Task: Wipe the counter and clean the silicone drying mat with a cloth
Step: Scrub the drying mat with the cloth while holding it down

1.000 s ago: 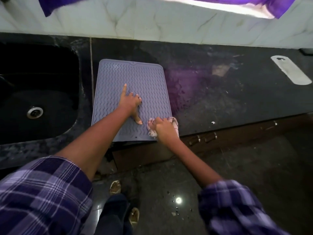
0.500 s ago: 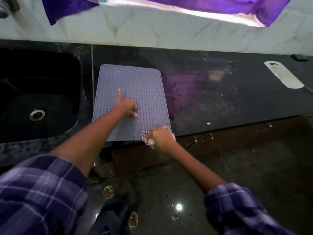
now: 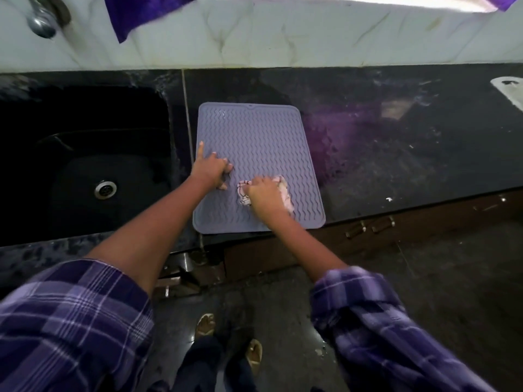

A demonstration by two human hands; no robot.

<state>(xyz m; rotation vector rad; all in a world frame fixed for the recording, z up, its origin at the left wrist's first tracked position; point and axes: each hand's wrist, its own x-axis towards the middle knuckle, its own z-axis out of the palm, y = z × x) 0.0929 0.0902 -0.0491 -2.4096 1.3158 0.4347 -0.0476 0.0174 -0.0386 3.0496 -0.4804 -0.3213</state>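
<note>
The grey mat [image 3: 254, 154] lies flat on the dark counter [image 3: 396, 165], just right of the sink [image 3: 85, 165]. The right hand [image 3: 263, 193] presses a bunched cloth [image 3: 284, 190] onto its near part, fingers closed over it. The left hand [image 3: 210, 168] rests on the mat's left side, forefinger stretched out, holding nothing.

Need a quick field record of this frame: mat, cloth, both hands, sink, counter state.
mat: grey silicone drying mat, flat on the black counter, right of the sink
cloth: pale cloth, bunched on the mat's near half
right hand: grips the cloth, pressed to the mat
left hand: fingers spread, on the mat's left side
counter: white speck near front edge
</note>
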